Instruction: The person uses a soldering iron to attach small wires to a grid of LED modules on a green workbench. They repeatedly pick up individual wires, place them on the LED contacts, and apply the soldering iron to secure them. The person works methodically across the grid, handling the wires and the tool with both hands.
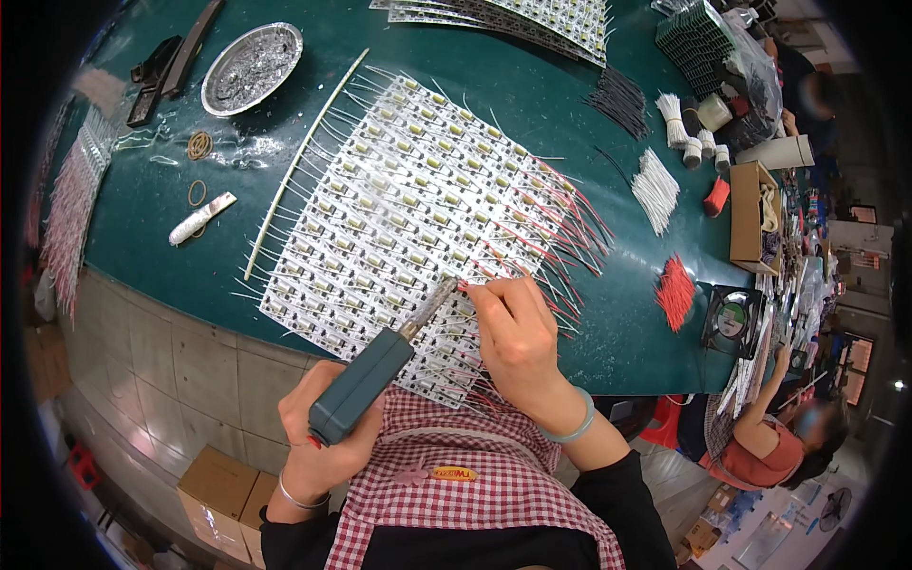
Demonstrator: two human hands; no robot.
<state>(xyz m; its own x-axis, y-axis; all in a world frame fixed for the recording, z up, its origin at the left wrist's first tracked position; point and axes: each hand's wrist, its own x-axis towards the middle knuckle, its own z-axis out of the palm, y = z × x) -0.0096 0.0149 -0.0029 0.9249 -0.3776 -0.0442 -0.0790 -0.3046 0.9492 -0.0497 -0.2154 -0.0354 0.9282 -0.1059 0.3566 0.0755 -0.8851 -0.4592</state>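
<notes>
My left hand (318,432) is wrapped round the dark green body of a soldering gun (363,382). Its metal tip reaches up and right onto a large panel of small white circuit boards (380,214), each with a pale yellow component. Beside the tip, the thumb and fingertips of my right hand (518,332) pinch a thin red wire (463,285), mostly hidden by the fingers. Red and white wires (570,214) stick out along the panel's right side. Fine pale leads line its left edge, next to a long thin cream strip (306,163).
A metal bowl of silvery scraps (252,68) stands far left, above rubber bands (199,144) and a white-handled knife (201,218). Bundles of black wires (617,103), white wires (655,190) and red wires (675,293) lie right, near a small fan (733,318). Co-workers sit beyond.
</notes>
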